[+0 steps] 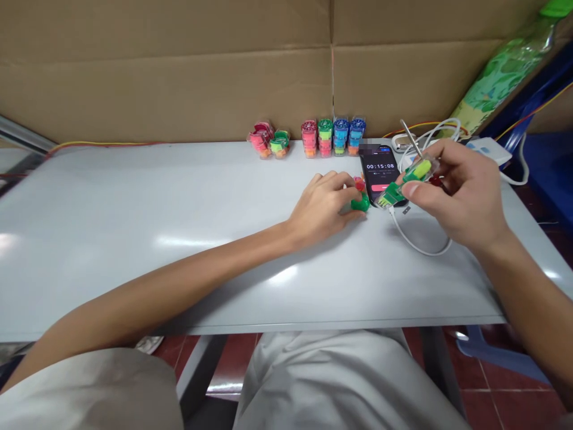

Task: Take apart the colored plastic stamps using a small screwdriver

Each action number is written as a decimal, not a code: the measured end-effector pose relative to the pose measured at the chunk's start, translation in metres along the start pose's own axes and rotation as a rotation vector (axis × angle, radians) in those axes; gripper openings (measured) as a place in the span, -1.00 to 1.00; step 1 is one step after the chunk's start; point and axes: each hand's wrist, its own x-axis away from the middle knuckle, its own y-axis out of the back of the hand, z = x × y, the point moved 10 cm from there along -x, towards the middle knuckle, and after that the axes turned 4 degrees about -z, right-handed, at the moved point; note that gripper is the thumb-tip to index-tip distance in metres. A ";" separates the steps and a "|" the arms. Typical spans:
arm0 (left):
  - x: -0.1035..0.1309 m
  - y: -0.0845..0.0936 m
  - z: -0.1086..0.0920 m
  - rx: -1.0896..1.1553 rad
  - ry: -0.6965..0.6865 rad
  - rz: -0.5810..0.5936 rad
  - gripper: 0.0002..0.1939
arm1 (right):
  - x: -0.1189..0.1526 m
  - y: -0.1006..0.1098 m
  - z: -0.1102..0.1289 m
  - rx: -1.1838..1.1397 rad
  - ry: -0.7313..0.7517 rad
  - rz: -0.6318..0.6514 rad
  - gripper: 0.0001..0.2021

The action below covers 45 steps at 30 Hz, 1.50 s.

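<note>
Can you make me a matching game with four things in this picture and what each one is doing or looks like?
Column 1
1. Left hand
2. Right hand
3. Smartphone
4. Plastic bottle

Column 2
A. Screen shows 00:15:08
B. Has a green cap
C. Holds up a clear-and-green plastic piece
D. Fingertips at a small green piece on the table

Pairs: 1-D, 2-C, 3-A, 4-B
</note>
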 end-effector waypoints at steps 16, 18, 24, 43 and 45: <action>0.038 0.017 -0.005 0.989 0.402 0.224 -0.38 | 0.028 -0.052 0.000 -0.123 -0.028 0.352 -0.83; 0.049 0.020 -0.003 1.031 0.454 0.232 -0.47 | 0.036 -0.064 0.000 -0.142 -0.049 0.434 -0.80; 0.062 0.021 0.001 1.061 0.570 0.255 -0.63 | 0.045 -0.073 -0.004 -0.075 -0.079 0.472 -0.75; 0.070 0.005 0.010 1.396 0.803 0.054 -0.85 | 0.059 -0.068 0.021 0.150 0.375 0.338 -0.49; 0.071 0.005 0.011 1.492 0.846 0.024 -0.74 | 0.061 -0.072 0.018 0.157 0.361 0.364 -0.46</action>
